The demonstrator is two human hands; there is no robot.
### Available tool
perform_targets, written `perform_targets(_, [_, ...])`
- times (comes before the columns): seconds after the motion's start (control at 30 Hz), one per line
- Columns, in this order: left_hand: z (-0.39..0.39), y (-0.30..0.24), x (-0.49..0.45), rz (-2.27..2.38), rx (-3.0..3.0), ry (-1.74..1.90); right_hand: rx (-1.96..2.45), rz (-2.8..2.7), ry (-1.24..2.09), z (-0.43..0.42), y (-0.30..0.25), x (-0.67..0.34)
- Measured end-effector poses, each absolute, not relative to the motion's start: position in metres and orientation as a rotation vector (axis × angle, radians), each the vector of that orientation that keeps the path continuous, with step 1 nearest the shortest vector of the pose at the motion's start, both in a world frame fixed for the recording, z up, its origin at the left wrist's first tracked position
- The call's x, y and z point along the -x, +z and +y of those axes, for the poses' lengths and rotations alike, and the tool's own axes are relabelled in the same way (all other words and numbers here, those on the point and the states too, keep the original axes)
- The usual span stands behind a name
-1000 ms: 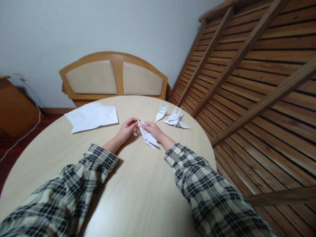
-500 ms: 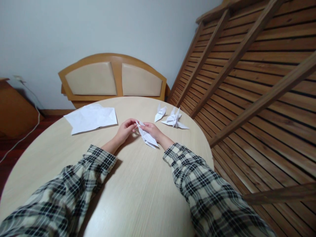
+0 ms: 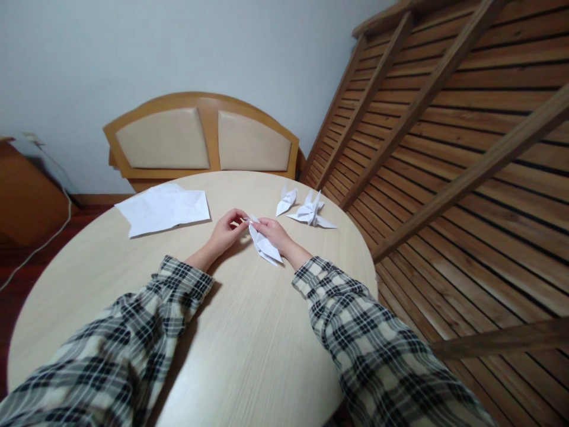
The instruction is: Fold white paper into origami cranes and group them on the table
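A folded white paper crane [image 3: 265,246] is between my hands, above the middle of the round table. My right hand [image 3: 274,232] grips its body, with the long pointed part hanging toward me. With thumb and forefinger, my left hand [image 3: 229,230] pinches a narrow tip at the crane's far left end. That tip is mostly hidden by the fingers. Beyond my right hand, a small paper crane [image 3: 287,201] rests on the tabletop. To its right sit more white paper cranes [image 3: 312,211], bunched so closely that I cannot separate them.
Creased white paper sheets [image 3: 166,209] lie at the table's left far side. The pale round table [image 3: 240,344] stands before a padded headboard [image 3: 213,101]. Slatted wooden boards [image 3: 444,166] lean along the right. A white cable [image 3: 48,249] runs down on the left.
My left thumb and fingers have shifted to pinch the crane's end tip, which stuck out more visibly before. My right hand keeps its hold. The view has shifted slightly.
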State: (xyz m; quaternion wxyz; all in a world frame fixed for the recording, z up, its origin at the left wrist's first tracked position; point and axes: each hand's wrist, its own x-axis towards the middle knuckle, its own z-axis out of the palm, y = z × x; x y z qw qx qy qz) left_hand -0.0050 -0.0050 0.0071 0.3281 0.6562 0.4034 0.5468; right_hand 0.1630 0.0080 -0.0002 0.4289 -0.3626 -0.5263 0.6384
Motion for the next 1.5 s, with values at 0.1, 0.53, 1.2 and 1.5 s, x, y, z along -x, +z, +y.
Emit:
perform_targets(0.1, [-0.008, 0.008, 0.004, 1.149, -1.84, 1.439, 0.935, -1.341, 1.551, 0.006, -0.002, -0.162])
perform_targets(0.53, [-0.009, 0.009, 0.003, 1.268, -2.171, 1.423, 0.912, -1.306, 1.514, 0.01, -0.006, -0.16])
perform_targets(1.2, [-0.014, 0.006, 0.012, 1.323, -2.388, 1.512, 0.857, -1.322, 1.496, 0.007, -0.006, -0.161])
perform_targets(1.5, [-0.011, 0.002, 0.008, 1.385, -2.183, 1.51, 0.929, -1.301, 1.488, 0.009, -0.007, -0.159])
